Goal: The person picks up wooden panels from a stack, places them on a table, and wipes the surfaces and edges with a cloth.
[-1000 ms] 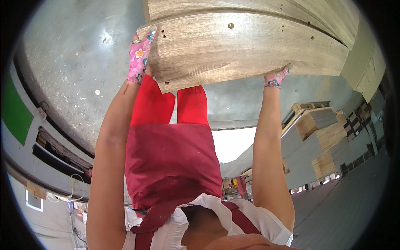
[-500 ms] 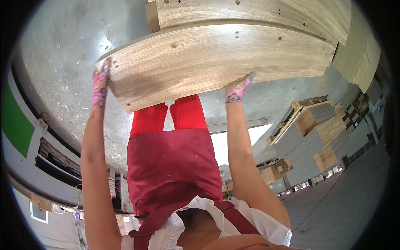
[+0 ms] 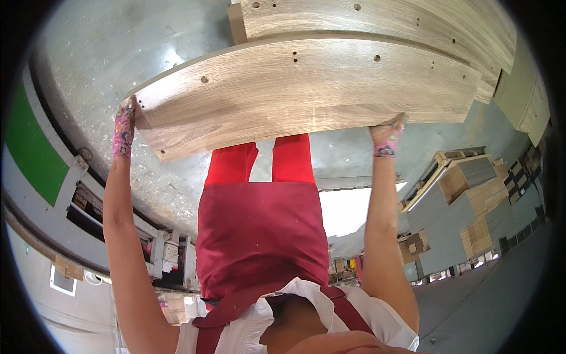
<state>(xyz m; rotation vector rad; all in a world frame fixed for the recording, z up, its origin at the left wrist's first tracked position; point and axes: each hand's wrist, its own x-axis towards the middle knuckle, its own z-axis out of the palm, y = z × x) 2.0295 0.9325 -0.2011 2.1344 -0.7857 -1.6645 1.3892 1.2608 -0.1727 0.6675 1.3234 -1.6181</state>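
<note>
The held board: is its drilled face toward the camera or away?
Toward: several dark holes show across the broad face of the board.

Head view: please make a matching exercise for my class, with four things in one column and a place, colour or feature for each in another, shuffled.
Column one
1. Held board
2. Left hand
3. Right hand
4. Trousers

Column two
A. On the board's long edge nearer the person
B. Bright red
C. Wood-grained, with small round holes
D. At the board's left end

Right pairs: 1-C, 2-D, 3-A, 4-B
</note>
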